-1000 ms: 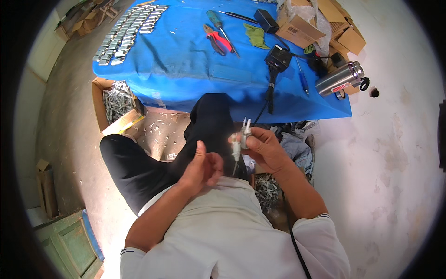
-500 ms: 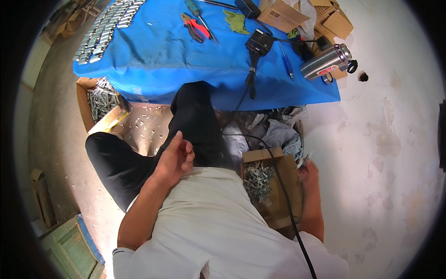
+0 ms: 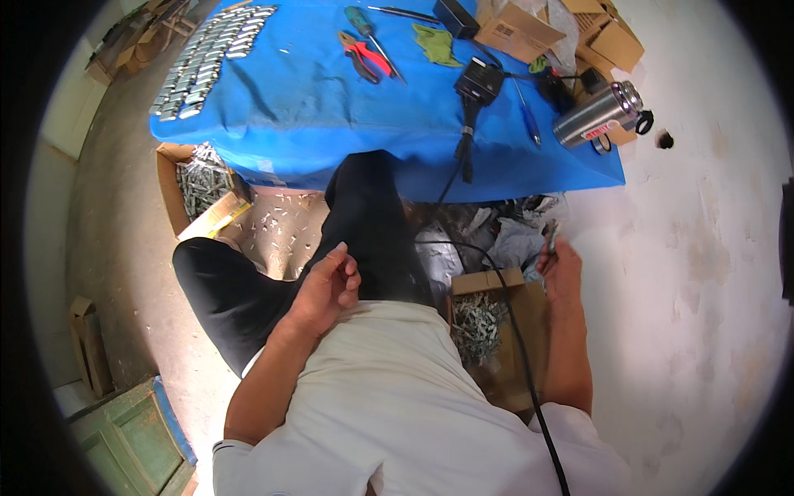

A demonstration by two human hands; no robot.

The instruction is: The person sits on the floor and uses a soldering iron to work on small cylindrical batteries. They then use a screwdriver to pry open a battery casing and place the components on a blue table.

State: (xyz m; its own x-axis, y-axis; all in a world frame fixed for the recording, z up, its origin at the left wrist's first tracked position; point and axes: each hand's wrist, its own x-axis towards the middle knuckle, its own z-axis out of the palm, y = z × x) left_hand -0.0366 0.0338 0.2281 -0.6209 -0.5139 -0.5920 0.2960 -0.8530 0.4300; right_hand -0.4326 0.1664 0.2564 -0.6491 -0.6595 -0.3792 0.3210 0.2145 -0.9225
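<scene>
The right hand [image 3: 563,273] had its fingers closed on a small greyish piece [image 3: 552,236], which stuck out past their tips. Its long axis ran roughly away from the person, the free end pointing toward the blue-covered surface [image 3: 306,107]; finer detail was blurred. The left hand [image 3: 327,288] hung well to the left of those fingers, its own loosely curled and bare, thumb raised. Nearer the person and left of the right fingers sat a cardboard box [image 3: 488,282] holding metallic strips [image 3: 477,322], a black cable [image 3: 523,355] crossing over it.
</scene>
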